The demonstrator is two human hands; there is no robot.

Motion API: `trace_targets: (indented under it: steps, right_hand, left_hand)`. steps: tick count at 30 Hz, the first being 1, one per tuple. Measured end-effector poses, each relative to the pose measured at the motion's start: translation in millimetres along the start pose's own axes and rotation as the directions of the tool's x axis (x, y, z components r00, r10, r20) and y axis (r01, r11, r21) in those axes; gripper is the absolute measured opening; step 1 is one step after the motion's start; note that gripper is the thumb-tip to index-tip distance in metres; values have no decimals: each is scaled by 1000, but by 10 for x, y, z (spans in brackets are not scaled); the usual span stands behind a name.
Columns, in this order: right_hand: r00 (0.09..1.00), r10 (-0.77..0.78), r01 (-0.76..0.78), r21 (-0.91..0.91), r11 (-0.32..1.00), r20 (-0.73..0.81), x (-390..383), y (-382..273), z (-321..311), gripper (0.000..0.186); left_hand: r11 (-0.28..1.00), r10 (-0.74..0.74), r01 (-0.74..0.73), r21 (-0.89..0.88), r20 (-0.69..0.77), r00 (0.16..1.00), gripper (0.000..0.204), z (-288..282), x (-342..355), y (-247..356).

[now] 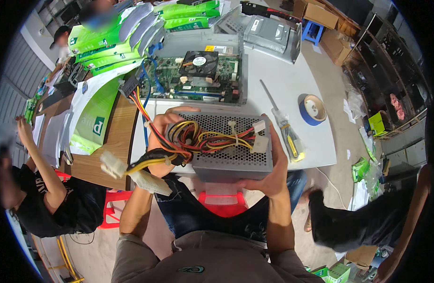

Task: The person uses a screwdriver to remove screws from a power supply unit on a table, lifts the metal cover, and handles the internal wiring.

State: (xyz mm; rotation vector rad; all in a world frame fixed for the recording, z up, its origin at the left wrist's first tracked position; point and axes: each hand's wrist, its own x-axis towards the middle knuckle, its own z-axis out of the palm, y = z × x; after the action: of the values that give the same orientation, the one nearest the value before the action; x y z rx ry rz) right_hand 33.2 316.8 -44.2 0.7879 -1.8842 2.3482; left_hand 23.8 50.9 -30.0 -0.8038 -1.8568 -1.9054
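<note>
While the white table (292,70) stretches away in front of the person, an open computer case (244,80) lies on its far part, with a green circuit board (232,70) inside. To the left of this case, green-and-white packs (106,56) are piled up. Nearer, at the table's near edge, is the grey power supply (217,173), its perforated face turned upward; whether it touches the table, I cannot tell. The left hand (154,146) is curled about its left side, partly hidden by cables. The right hand (277,165) clasps its right side, with the thumb along the near wall. Between both hands, a bundle of coloured cables (184,132) lies across the top, and some hang over the left wrist. On the right of the table are a blue tape roll (316,113), a thin metal shaft (269,94) and, smallest, a white connector (260,144) upon the supply's right end.
</note>
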Motion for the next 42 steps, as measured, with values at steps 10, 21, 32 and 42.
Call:
trace_targets:
  steps: [10, 21, 32, 42]
  right_hand:
    - [980, 180, -155, -244, 957, 85, 66, 33, -145, 135]
    - [968, 249, -245, -191, 951, -4, 135, -25, -83, 131]
    - [842, 487, -512, -58, 857, -232, 314, -177, -68, 76]
    - [784, 617, -612, -251, 750, -65, 432, -156, -278, 102]
  left_hand:
    - [938, -341, 335, -90, -65, 938, 106, 139, -147, 56]
    - [668, -471, 427, 610, -99, 877, 123, 139, -504, -4]
    - [822, -552, 557, 117, -74, 830, 55, 370, -26, 348]
    - [617, -485, 432, 658, -115, 867, 68, 336, -512, 753]
